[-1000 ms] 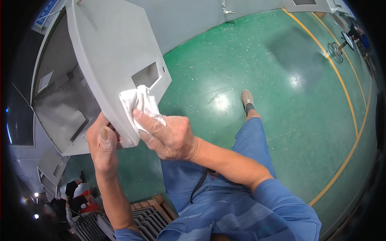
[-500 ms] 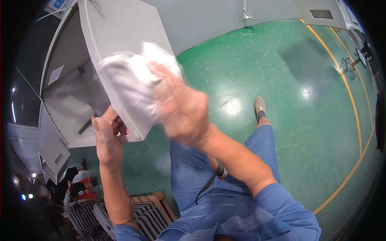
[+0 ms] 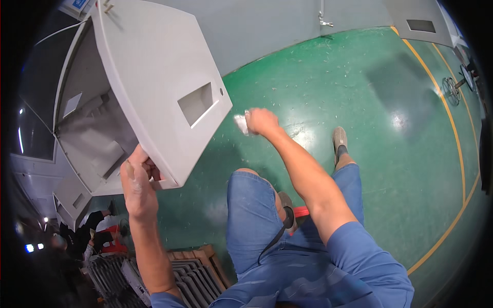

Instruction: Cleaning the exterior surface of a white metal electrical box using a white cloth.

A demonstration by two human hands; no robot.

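A large light-grey hollow casing (image 3: 154,61) is tilted in front of me at the upper left. Its smooth face has a rectangular cutout (image 3: 195,104) and a small round hole near the right corner. My left hand (image 3: 138,179) is closed around the casing's lower edge, some fingers hidden inside a gap there. Off to the right of the casing, my right hand (image 3: 263,122) is closed on a bunched white cloth (image 3: 240,123), apart from the surface. Most of the cloth is hidden in the fist.
Stacked grey panels (image 3: 192,280) and a wooden pallet (image 3: 213,262) are at the lower left, near another person (image 3: 90,233). A smaller grey casing (image 3: 72,197) stands beyond my left arm. Yellow lines (image 3: 454,138) mark the green floor. A tap (image 3: 325,23) sits on the far wall.
My right hand has moved right with the cloth, off the casing's face, uncovering the cutout. My left hand keeps its hold on the edge.
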